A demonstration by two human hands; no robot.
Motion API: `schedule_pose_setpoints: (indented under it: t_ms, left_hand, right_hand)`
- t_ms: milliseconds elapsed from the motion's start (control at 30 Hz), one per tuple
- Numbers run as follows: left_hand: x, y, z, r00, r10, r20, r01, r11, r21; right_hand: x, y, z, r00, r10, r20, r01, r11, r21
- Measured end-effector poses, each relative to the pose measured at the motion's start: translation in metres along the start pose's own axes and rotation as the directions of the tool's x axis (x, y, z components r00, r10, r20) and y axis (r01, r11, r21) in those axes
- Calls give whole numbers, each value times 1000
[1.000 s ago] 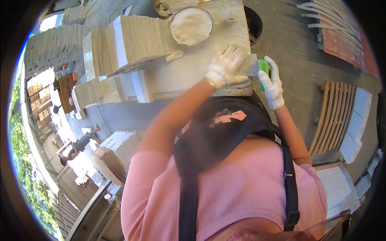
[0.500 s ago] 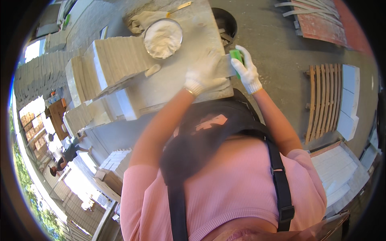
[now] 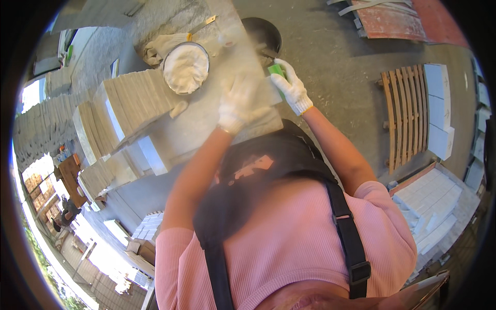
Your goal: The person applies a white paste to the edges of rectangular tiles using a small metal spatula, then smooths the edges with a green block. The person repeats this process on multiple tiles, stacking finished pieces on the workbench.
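Note:
My right hand (image 3: 293,89), in a white knitted glove, grips a green-handled scraper (image 3: 278,76) at the right edge of the worktable (image 3: 206,106). The scraper's wide, pale flat blade points left over the tabletop. My left hand (image 3: 238,103), gloved the same way, lies palm down over the table just left of the blade. Its fingers are stretched out and its thumb stands apart, all smeared by motion; whatever lies under the palm is hidden. Beyond it stands a round metal-rimmed bowl (image 3: 186,68) filled with white powder or paste.
Rows of upright grey slabs (image 3: 139,90) line the table's left side, a small pale lump (image 3: 179,109) beside them. Behind the bowl lie a crumpled cloth (image 3: 160,47) and a yellow-handled tool (image 3: 204,24). A black tub (image 3: 263,33) stands off the right edge; a wooden pallet (image 3: 405,116) is farther right.
The whole view has shifted, so the table, bowl and both hands appear farther left. My right hand keeps its grip on the scraper; my left hand remains spread beside the blade, blurred by motion.

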State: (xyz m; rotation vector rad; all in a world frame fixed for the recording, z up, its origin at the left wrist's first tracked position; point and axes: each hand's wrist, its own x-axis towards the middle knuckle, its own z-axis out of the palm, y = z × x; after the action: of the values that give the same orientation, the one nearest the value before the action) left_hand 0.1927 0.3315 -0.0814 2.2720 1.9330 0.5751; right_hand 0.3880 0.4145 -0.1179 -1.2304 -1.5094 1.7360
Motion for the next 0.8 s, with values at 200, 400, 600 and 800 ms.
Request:
schedule_pose_setpoints:
  t_ms: [200, 400, 600, 800]
  left_hand:
    - [0, 0, -2, 998, -31, 52, 35, 997, -67]
    - [0, 2, 0, 1000, -22, -18, 22, 1000, 1]
    - [-1, -1, 1, 998, -35, 52, 39, 997, -69]
    - [-2, 0, 2, 1000, -21, 8, 21, 999, -27]
  right_hand:
    - [-21, -5, -6, 999, -18, 39, 21, 997, -78]
    - [1, -18, 2, 998, -63, 5, 64, 997, -54]
    - [-23, -18, -5, 999, -35, 40, 40, 991, -131]
    - [-1, -18, 2, 998, -64, 1, 64, 997, -49]
